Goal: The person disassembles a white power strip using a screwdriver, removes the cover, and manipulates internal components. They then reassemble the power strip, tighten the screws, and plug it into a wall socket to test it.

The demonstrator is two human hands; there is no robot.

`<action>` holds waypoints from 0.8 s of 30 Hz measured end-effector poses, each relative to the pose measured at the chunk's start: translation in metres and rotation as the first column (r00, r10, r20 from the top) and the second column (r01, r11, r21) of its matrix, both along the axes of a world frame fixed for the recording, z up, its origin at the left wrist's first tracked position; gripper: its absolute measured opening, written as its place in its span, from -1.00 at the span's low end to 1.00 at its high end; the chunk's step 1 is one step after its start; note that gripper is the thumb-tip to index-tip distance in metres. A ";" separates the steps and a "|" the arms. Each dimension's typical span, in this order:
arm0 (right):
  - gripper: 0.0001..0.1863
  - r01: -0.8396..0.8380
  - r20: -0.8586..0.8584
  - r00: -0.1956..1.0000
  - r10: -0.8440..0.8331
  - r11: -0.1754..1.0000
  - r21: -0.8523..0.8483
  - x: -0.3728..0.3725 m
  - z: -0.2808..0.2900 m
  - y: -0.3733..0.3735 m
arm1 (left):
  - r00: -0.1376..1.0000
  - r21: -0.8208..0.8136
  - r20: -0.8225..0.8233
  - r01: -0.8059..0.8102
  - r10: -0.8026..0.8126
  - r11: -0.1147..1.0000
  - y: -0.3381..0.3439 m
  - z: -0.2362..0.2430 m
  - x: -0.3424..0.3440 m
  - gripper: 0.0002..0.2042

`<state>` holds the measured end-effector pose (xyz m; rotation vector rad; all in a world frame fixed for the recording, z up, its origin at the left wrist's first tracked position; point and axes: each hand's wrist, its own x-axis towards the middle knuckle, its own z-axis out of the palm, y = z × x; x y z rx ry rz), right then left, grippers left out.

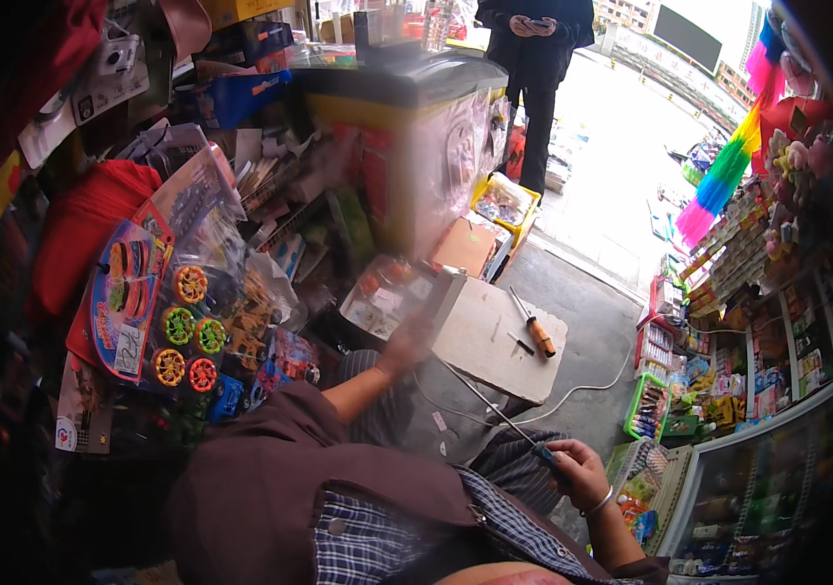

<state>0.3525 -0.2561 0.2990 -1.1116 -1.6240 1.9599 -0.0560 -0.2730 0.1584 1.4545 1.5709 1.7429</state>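
Head view: the work looks under way rather than finished, in my judgement — whether any part of it is done cannot be told. The left hand (406,343) is at the near end of a pale, bar-shaped piece (446,306), too blurred to show whether it grips. The right hand (580,474) pinches a long screwdriver (506,417), its tip near the left hand — contact unclear. Beyond the right hand, an orange-handled screwdriver (539,336) lies on a pale worktop (480,339).
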 end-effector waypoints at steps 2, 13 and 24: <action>-0.77 -0.117 0.131 0.990 0.052 0.821 0.559 -0.006 0.012 0.000 | 0.999 -0.084 0.032 -0.028 0.031 0.996 0.002 0.000 0.001 -0.69; -0.83 -0.181 0.248 0.968 -0.043 0.562 0.807 -0.001 0.025 -0.004 | 0.995 -0.216 0.000 0.095 -0.097 0.972 -0.005 0.020 0.004 -0.44; -0.73 -0.117 0.159 0.984 0.083 0.968 0.221 -0.003 0.023 -0.001 | 0.991 -0.211 0.117 0.084 -0.060 0.974 -0.017 0.017 0.009 -0.43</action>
